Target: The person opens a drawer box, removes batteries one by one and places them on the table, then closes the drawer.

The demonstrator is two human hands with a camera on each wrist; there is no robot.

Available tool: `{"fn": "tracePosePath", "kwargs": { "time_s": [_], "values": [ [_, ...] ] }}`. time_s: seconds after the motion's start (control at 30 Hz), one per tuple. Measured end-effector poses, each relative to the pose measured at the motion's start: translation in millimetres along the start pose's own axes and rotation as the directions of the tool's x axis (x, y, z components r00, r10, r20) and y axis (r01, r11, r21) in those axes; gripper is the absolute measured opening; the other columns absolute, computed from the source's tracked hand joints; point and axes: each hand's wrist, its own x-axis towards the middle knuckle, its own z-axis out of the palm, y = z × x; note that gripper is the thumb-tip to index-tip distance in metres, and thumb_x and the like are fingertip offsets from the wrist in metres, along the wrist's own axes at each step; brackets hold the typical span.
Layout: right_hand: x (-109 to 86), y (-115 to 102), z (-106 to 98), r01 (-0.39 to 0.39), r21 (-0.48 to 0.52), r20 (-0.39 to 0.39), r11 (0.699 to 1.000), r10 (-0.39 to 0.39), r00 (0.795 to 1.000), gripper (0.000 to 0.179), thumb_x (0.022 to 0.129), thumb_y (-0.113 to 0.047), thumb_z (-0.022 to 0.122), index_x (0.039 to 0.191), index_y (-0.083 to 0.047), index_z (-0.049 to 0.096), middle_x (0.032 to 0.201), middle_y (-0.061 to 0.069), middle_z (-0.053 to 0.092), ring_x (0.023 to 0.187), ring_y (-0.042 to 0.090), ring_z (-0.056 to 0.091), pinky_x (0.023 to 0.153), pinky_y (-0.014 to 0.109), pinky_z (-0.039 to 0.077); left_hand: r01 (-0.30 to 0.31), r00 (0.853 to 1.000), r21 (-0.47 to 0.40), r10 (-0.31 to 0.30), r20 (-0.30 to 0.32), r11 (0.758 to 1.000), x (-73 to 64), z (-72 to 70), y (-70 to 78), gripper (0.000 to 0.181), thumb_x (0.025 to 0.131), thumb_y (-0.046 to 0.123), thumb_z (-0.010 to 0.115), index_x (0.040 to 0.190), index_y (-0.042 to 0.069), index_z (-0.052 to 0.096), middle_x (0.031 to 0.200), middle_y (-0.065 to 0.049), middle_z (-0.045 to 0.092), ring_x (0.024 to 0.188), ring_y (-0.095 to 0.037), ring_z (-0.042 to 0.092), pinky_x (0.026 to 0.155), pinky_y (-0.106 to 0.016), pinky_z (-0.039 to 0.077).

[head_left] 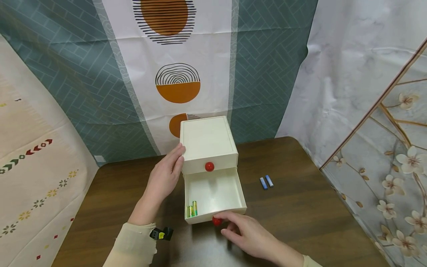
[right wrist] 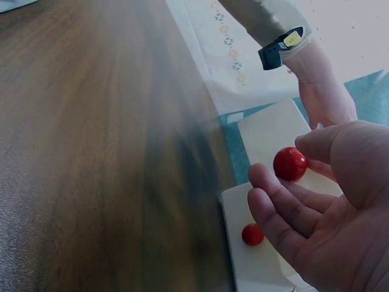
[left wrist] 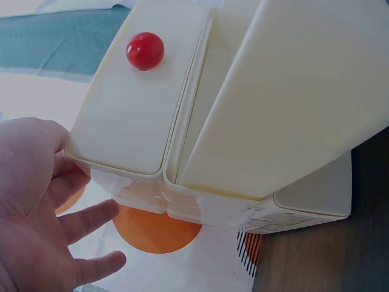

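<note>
A cream drawer unit (head_left: 208, 135) stands against the back cloth, its upper drawer closed behind a red knob (head_left: 209, 166). Below that, a drawer (head_left: 217, 189) is pulled out, with green-and-gold batteries (head_left: 195, 208) in its front left corner. My left hand (head_left: 165, 174) rests on the unit's left side; in the left wrist view its lower fingers (left wrist: 91, 220) spread loosely. My right hand (head_left: 248, 233) is at the pulled-out drawer's red knob (head_left: 217, 221), index finger over its top and thumb just beside it. The right wrist view shows the knob uncovered between thumb and loosely bent fingers.
Two blue batteries (head_left: 266, 182) lie side by side on the brown wooden table (head_left: 300, 207), right of the drawer unit. A patterned cloth (head_left: 260, 74) hangs directly behind the unit. More cloths hang at left and right. My left wrist wears a black band (head_left: 161, 234).
</note>
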Motion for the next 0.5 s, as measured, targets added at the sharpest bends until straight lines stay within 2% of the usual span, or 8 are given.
{"fn": "tracePosePath", "kwargs": {
  "time_s": [0.5],
  "values": [
    [-7.5,-3.6,1.7,0.014,0.021,0.009,1.0,-0.014,1.0,0.037,0.11,-0.029,0.073,0.147,-0.033,0.067,0.128,-0.013,0.072,0.091,-0.003,0.067,0.079,0.026,0.058,-0.012,1.0,0.0,0.012,-0.005,1.0,-0.4,0.1,-0.6,0.049,0.119,0.028,0.055,0.165,0.014,0.054,0.173,-0.001,0.045,0.158,-0.03,0.045,0.126,-0.058,0.038]
  ]
}}
